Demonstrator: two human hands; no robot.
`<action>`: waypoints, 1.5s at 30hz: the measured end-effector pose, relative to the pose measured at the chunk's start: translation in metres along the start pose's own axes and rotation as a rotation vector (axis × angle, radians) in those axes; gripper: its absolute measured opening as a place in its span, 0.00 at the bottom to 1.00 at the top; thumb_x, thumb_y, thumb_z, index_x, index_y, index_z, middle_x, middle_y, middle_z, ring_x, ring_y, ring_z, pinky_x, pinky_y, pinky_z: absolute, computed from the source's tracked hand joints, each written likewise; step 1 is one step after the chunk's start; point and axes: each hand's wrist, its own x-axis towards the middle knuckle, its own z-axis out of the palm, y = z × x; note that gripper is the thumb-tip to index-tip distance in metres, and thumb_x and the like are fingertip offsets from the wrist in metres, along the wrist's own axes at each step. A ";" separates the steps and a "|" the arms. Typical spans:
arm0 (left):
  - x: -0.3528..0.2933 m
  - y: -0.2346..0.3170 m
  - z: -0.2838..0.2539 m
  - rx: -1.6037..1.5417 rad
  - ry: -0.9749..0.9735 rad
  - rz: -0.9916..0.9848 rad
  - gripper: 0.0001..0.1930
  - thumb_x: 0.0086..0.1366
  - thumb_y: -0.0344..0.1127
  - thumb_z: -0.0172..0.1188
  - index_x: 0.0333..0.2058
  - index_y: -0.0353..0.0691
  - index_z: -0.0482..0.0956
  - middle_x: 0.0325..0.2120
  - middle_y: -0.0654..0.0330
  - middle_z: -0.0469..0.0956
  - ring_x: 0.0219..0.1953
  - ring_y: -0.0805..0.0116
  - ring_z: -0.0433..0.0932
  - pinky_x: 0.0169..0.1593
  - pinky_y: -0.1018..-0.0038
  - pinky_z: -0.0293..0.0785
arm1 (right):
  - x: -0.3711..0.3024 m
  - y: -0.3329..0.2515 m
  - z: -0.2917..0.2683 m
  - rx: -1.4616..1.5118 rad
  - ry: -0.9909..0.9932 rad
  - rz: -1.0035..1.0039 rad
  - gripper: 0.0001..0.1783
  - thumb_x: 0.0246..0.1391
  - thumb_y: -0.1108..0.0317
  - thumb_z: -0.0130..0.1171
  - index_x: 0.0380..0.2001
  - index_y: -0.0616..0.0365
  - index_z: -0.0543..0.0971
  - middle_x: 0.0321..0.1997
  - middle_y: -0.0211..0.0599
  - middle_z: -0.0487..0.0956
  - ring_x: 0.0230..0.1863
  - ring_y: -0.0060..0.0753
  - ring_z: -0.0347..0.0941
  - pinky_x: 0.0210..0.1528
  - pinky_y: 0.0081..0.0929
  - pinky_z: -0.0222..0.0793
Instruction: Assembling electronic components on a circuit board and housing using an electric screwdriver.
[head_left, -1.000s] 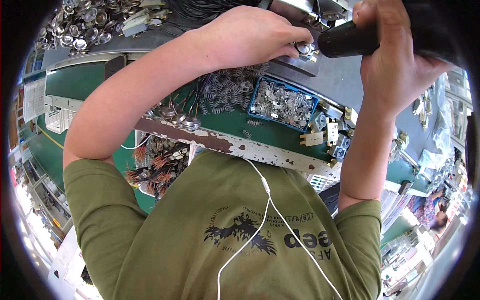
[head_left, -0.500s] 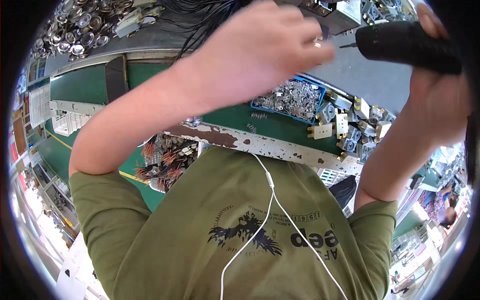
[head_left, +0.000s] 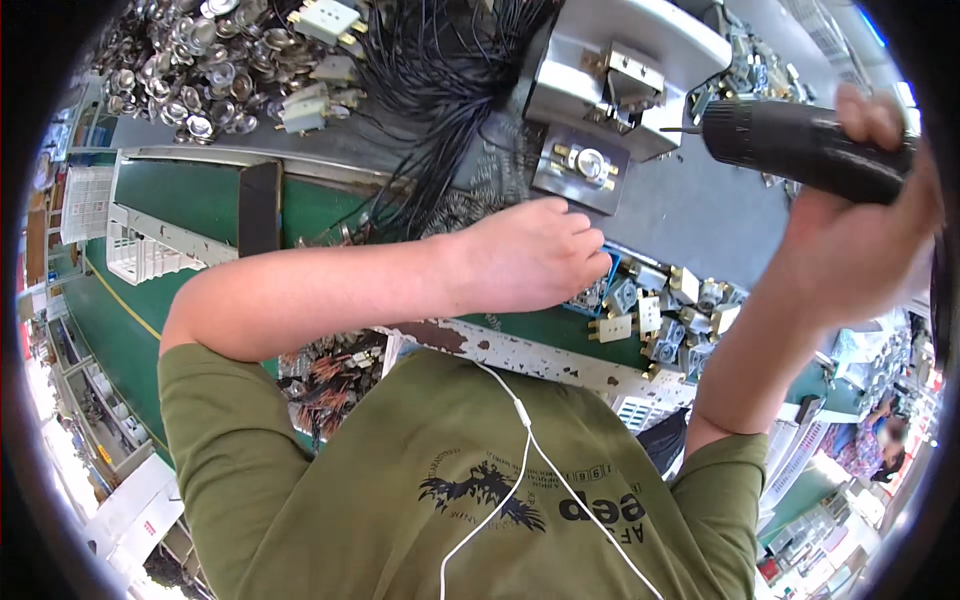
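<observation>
My right hand (head_left: 865, 215) grips a black electric screwdriver (head_left: 775, 140), its thin bit pointing left toward the metal fixture. My left hand (head_left: 548, 255) is over the blue tray (head_left: 612, 270) of small metal parts and hides most of it. Its fingers are curled, and whatever lies between them is hidden. Beyond that hand, a flat metal block (head_left: 578, 172) carries a small part with a round silver disc (head_left: 591, 163) and brass-coloured tabs. Behind it a boxy steel fixture (head_left: 560, 88) has a metal bracket (head_left: 633, 80) on it.
Several white-and-metal switch-like parts (head_left: 665, 325) lie right of the tray. Black cables (head_left: 440, 120) spread left of the fixture, beside a heap of shiny metal discs (head_left: 215, 75). The bench's chipped white edge (head_left: 530, 350) runs before me. At far right is another person (head_left: 870, 450).
My left hand has come back from in front of the fixture to the blue tray, uncovering the block. The view has shifted, and the screwdriver stays in my right hand.
</observation>
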 end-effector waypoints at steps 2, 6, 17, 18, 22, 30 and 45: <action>0.002 -0.002 0.001 -0.279 -0.003 -0.076 0.05 0.61 0.35 0.58 0.31 0.42 0.75 0.29 0.62 0.77 0.36 0.63 0.81 0.39 0.67 0.77 | -0.008 -0.005 0.026 0.029 0.041 -0.010 0.09 0.59 0.78 0.67 0.39 0.70 0.78 0.23 0.42 0.79 0.20 0.31 0.74 0.28 0.33 0.77; 0.001 -0.007 -0.004 -0.451 0.007 -0.097 0.07 0.61 0.32 0.59 0.36 0.36 0.77 0.30 0.56 0.79 0.37 0.55 0.83 0.43 0.59 0.81 | -0.007 0.007 0.033 0.105 -0.034 -0.031 0.09 0.59 0.77 0.68 0.39 0.69 0.77 0.23 0.42 0.79 0.20 0.32 0.75 0.28 0.34 0.78; -0.001 -0.010 -0.008 -0.453 -0.035 -0.102 0.06 0.58 0.29 0.60 0.34 0.36 0.77 0.31 0.56 0.77 0.38 0.55 0.82 0.43 0.61 0.81 | -0.005 0.032 0.028 0.133 -0.256 -0.055 0.09 0.59 0.76 0.70 0.38 0.66 0.78 0.21 0.39 0.79 0.20 0.30 0.75 0.30 0.32 0.79; 0.000 -0.010 -0.008 -0.448 -0.037 -0.097 0.06 0.58 0.29 0.60 0.34 0.36 0.77 0.31 0.56 0.77 0.39 0.56 0.82 0.44 0.61 0.81 | -0.005 0.033 0.028 0.134 -0.257 -0.056 0.09 0.59 0.76 0.70 0.38 0.66 0.78 0.21 0.39 0.79 0.20 0.30 0.75 0.30 0.32 0.79; 0.001 -0.010 -0.009 -0.432 -0.032 -0.085 0.06 0.58 0.29 0.60 0.34 0.36 0.78 0.31 0.56 0.77 0.39 0.56 0.82 0.45 0.61 0.81 | -0.005 0.036 0.028 0.123 -0.287 -0.054 0.18 0.58 0.78 0.69 0.45 0.64 0.70 0.23 0.41 0.80 0.21 0.31 0.77 0.29 0.32 0.80; 0.000 -0.013 -0.016 -0.443 -0.026 -0.052 0.07 0.56 0.27 0.60 0.34 0.34 0.81 0.29 0.53 0.80 0.36 0.52 0.84 0.41 0.58 0.82 | -0.010 0.035 0.043 0.032 -0.213 -0.083 0.28 0.57 0.81 0.68 0.49 0.60 0.60 0.29 0.46 0.83 0.22 0.31 0.79 0.28 0.32 0.81; -0.008 -0.065 -0.046 -0.201 0.396 -0.329 0.04 0.61 0.35 0.67 0.31 0.45 0.81 0.26 0.62 0.81 0.33 0.61 0.82 0.40 0.63 0.74 | -0.020 0.013 0.017 -0.067 -0.376 0.116 0.12 0.60 0.80 0.65 0.46 0.66 0.77 0.34 0.41 0.82 0.21 0.24 0.76 0.24 0.23 0.73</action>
